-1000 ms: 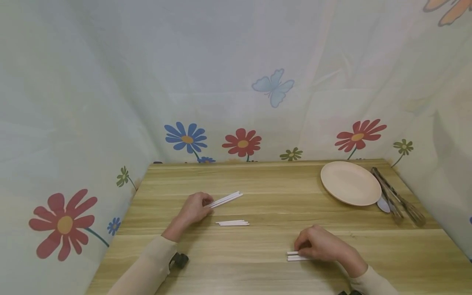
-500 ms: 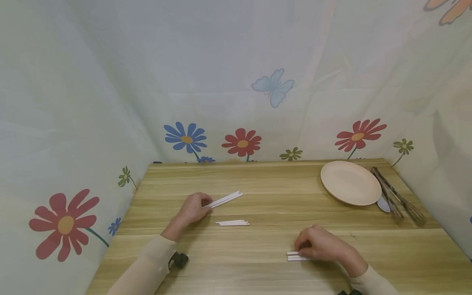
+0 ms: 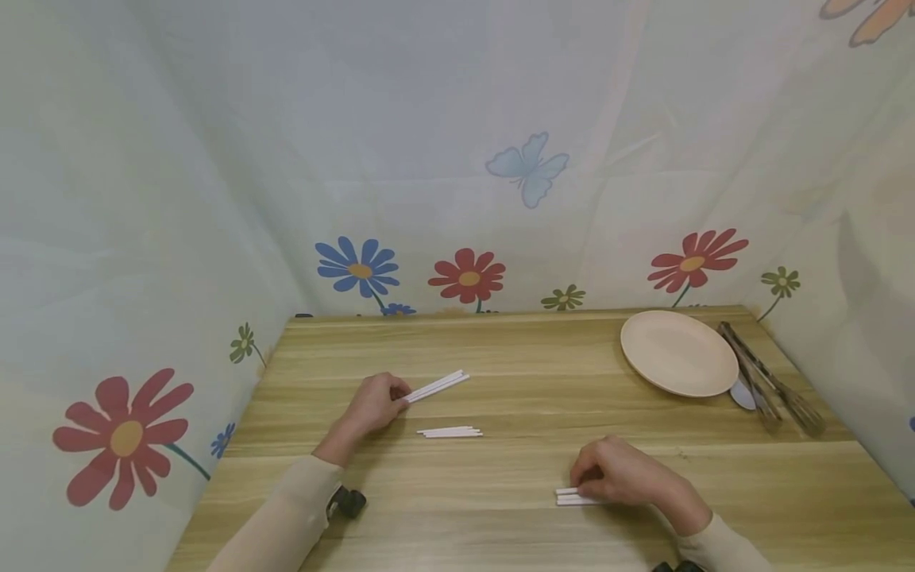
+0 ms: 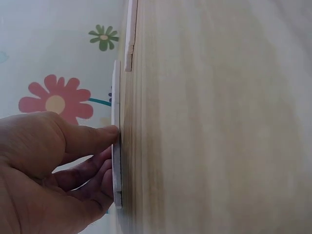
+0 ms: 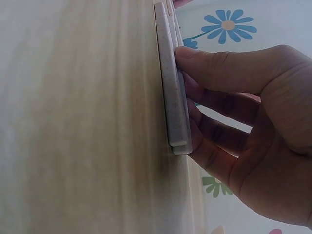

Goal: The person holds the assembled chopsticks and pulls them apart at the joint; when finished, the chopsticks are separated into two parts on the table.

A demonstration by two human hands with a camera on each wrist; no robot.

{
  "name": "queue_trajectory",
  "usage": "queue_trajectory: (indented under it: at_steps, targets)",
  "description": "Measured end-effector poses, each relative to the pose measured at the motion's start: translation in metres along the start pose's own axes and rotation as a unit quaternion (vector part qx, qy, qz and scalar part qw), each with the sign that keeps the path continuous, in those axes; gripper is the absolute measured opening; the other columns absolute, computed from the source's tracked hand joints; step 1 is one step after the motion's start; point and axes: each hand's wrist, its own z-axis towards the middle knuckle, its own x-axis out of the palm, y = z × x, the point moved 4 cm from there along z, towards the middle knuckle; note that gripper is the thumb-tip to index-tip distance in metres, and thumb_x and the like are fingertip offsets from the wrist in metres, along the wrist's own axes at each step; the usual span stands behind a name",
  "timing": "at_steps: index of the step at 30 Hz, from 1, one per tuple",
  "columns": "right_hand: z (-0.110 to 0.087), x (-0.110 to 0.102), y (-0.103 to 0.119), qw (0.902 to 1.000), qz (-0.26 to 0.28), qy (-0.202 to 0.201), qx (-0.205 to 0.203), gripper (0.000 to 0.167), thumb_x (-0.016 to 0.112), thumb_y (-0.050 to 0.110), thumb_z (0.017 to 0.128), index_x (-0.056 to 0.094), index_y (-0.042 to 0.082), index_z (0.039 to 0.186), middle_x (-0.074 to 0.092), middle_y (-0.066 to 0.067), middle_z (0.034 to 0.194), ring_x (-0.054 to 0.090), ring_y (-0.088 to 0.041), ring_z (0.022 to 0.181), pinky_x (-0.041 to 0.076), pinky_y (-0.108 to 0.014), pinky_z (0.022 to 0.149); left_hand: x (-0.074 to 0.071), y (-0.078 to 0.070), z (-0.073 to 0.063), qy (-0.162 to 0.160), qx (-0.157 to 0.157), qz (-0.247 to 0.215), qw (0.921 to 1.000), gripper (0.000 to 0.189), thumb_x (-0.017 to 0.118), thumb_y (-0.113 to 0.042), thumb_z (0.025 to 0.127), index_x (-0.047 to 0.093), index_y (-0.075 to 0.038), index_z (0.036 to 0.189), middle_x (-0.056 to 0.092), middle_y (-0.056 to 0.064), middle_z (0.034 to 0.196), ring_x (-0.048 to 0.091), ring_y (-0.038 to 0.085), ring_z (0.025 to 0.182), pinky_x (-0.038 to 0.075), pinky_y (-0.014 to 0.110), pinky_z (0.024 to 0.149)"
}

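Observation:
My left hand (image 3: 374, 403) pinches one end of a few thin white sticks (image 3: 439, 386) that lie at a slant on the tabletop. In the left wrist view, the thumb presses on the sticks (image 4: 116, 97) while the fingers curl in on the far side. Just in front of them lies a second small bundle of white sticks (image 3: 452, 433), which no hand touches. Nearer the front, my right hand (image 3: 620, 473) holds a third bundle of flat white sticks (image 3: 568, 500) by its right part. The right wrist view shows the thumb and fingertips along these sticks (image 5: 171, 87), low at the wood.
A round beige plate (image 3: 679, 353) lies at the back right of the wood-grain table (image 3: 500, 349). Beside it are a spoon (image 3: 743, 395) and dark-handled utensils (image 3: 779, 389). A floral curtain (image 3: 429, 159) hangs behind and along both sides.

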Motion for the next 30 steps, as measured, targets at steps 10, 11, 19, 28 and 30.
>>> queue_trajectory:
  at_steps: [10,11,19,28,30]
  targets:
    - [0.002,-0.001,-0.001,1.0,-0.003,0.003,0.003,0.014,0.078,0.011,0.076,0.074,0.023,0.08,0.067,0.015,0.077,0.054,0.006,0.069,0.046,-0.018,0.062,0.0,0.017,0.007,0.002,-0.006,-0.052,0.9986,0.012,0.081,-0.011,0.077,0.078,-0.011,0.089,0.069,-0.002,0.075,0.059,0.01,0.068,0.049,0.028,0.066]
    - [0.002,-0.001,-0.001,1.0,-0.002,0.004,0.004,0.014,0.078,0.011,0.076,0.074,0.023,0.08,0.066,0.015,0.077,0.054,0.006,0.069,0.046,-0.017,0.062,-0.001,0.018,0.008,0.003,-0.004,-0.059,0.9982,0.013,0.082,-0.011,0.076,0.078,-0.011,0.088,0.069,-0.002,0.075,0.058,0.01,0.067,0.048,0.027,0.064]
    - [0.003,-0.002,-0.001,0.9999,0.003,0.008,0.006,0.013,0.079,0.011,0.076,0.074,0.022,0.081,0.065,0.016,0.078,0.053,0.007,0.069,0.046,-0.017,0.062,-0.006,0.025,0.013,0.027,-0.004,-0.095,0.9951,0.017,0.085,-0.013,0.072,0.078,-0.01,0.087,0.071,-0.002,0.073,0.058,0.008,0.064,0.047,0.025,0.059]
    - [0.003,0.0,-0.003,0.9998,0.008,0.011,0.013,0.013,0.08,0.011,0.075,0.074,0.022,0.08,0.066,0.015,0.078,0.053,0.007,0.069,0.046,-0.017,0.062,-0.004,0.029,0.015,0.036,-0.038,-0.1,0.9937,0.015,0.085,-0.014,0.073,0.079,-0.013,0.087,0.07,-0.003,0.075,0.058,0.01,0.068,0.046,0.026,0.063]
    - [0.003,0.001,-0.003,0.9998,0.009,0.012,0.015,0.014,0.08,0.011,0.075,0.074,0.022,0.08,0.066,0.015,0.078,0.054,0.007,0.069,0.046,-0.017,0.061,-0.003,0.028,0.014,0.035,-0.039,-0.101,0.9935,0.015,0.084,-0.013,0.073,0.078,-0.012,0.087,0.07,-0.003,0.076,0.058,0.011,0.069,0.046,0.027,0.064]
